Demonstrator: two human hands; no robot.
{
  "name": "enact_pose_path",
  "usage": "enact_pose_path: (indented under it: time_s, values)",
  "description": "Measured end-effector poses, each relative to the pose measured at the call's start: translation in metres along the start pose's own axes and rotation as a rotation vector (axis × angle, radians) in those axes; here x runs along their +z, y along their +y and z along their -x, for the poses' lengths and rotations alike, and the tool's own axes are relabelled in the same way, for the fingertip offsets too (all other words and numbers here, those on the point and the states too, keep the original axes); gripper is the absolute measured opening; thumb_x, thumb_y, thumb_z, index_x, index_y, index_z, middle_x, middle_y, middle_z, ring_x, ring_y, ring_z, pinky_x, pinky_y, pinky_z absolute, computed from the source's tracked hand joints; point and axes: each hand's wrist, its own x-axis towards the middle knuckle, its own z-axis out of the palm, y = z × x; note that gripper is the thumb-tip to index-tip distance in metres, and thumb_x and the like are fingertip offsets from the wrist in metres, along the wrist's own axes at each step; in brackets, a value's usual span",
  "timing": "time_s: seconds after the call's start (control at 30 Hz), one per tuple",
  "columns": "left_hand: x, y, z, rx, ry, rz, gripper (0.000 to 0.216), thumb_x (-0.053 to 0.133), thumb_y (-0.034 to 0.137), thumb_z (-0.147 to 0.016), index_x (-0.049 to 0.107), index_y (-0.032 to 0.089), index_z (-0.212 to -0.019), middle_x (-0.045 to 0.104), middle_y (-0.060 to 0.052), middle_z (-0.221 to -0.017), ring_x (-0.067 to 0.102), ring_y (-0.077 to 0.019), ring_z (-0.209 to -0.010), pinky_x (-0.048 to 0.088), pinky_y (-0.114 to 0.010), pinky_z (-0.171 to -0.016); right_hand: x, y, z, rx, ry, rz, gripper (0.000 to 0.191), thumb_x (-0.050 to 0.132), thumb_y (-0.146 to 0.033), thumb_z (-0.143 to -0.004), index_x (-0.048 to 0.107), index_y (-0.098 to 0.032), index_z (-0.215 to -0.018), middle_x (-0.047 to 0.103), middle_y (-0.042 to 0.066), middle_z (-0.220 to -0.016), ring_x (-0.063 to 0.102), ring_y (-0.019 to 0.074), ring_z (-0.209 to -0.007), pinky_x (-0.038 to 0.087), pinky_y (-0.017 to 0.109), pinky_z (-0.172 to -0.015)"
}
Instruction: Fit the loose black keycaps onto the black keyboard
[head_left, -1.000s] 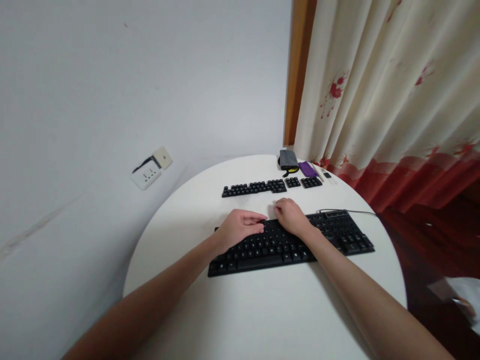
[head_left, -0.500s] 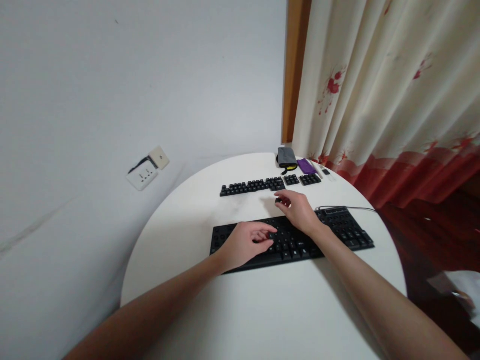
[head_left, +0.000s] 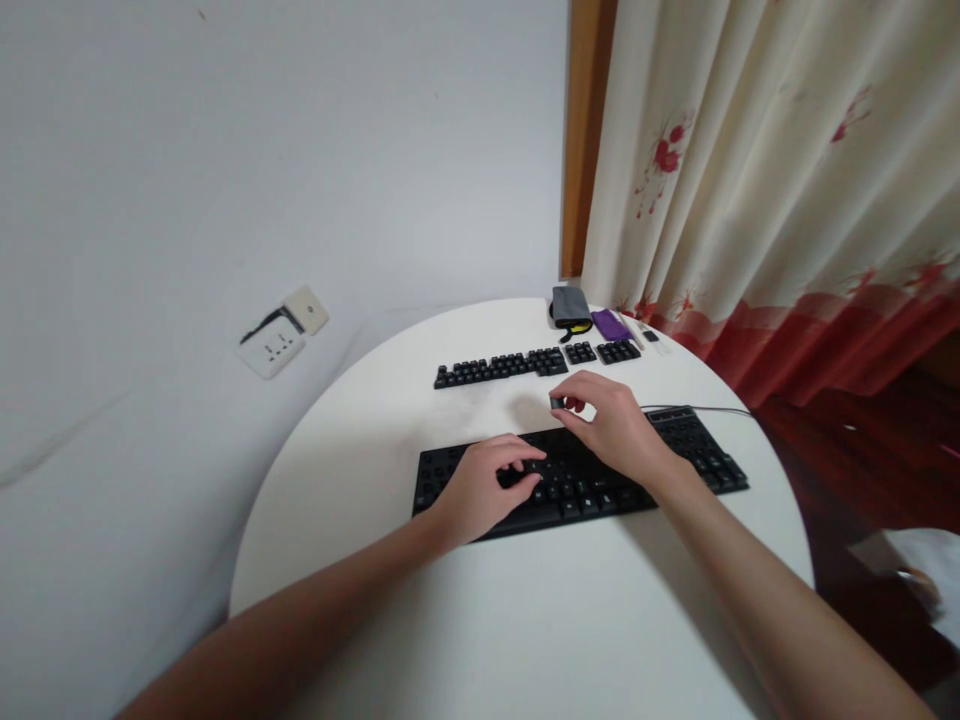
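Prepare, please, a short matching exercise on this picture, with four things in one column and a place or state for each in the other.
Column one
1. Left hand
2. Right hand
3. Purple item
4. Socket

Column two
A. On the white table, beside the grey item
B. Holding a small dark piece
C. On the wall
D. Curved open over the keyboard

Right pairs: 1-D, 2-B, 3-A, 4-C
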Motion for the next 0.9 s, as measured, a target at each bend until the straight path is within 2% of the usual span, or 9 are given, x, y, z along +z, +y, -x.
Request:
enact_pose_path:
  time_s: [0.23, 0.6, 0.77, 0.9]
  values:
    - [0.01, 0.004, -0.001, -0.028, 0.017, -0.094, 0.022, 0.073, 0.013, -0.075, 0.069, 0.019, -0.096, 0.07, -0.002, -0.089, 0.063, -0.0154, -0.079, 0.052, -0.029, -0.077, 0.0, 0.003, 0.001, 0.047, 0.016, -0.009, 0.01, 0.066, -0.019, -0.086, 0.067, -0.018, -0.096, 0.065, 0.004, -0.087, 0.058, 0.0149, -0.072, 0.049, 0.03, -0.07]
    - [0.026, -0.008, -0.007, 0.247, -0.025, -0.249, 0.014, 0.067, 0.023, -0.088, 0.074, 0.021, -0.1, 0.075, -0.002, -0.097, 0.063, -0.0195, -0.087, 0.051, -0.036, -0.082, 0.0, 0.001, 0.001, 0.07, 0.012, -0.046, 0.011, 0.066, -0.021, -0.086, 0.068, -0.018, -0.096, 0.066, 0.004, -0.085, 0.06, 0.015, -0.073, 0.05, 0.029, -0.068]
    - [0.025, -0.007, -0.004, 0.268, -0.037, -0.239, 0.02, 0.06, 0.02, -0.092, 0.073, 0.021, -0.107, 0.074, -0.004, -0.101, 0.062, -0.0187, -0.088, 0.051, -0.035, -0.081, 0.001, 0.005, 0.0, 0.082, 0.022, -0.057, 0.01, 0.066, -0.022, -0.086, 0.068, -0.018, -0.096, 0.067, 0.004, -0.086, 0.061, 0.015, -0.072, 0.05, 0.029, -0.066]
    - [0.025, -0.008, -0.006, 0.248, -0.005, -0.219, 0.017, 0.063, 0.019, -0.089, 0.075, 0.021, -0.102, 0.075, -0.003, -0.097, 0.063, -0.0189, -0.087, 0.052, -0.035, -0.081, 0.001, 0.007, 0.0, 0.092, 0.02, -0.059, 0.011, 0.066, -0.022, -0.086, 0.068, -0.018, -0.096, 0.067, 0.004, -0.084, 0.061, 0.0148, -0.072, 0.05, 0.029, -0.066]
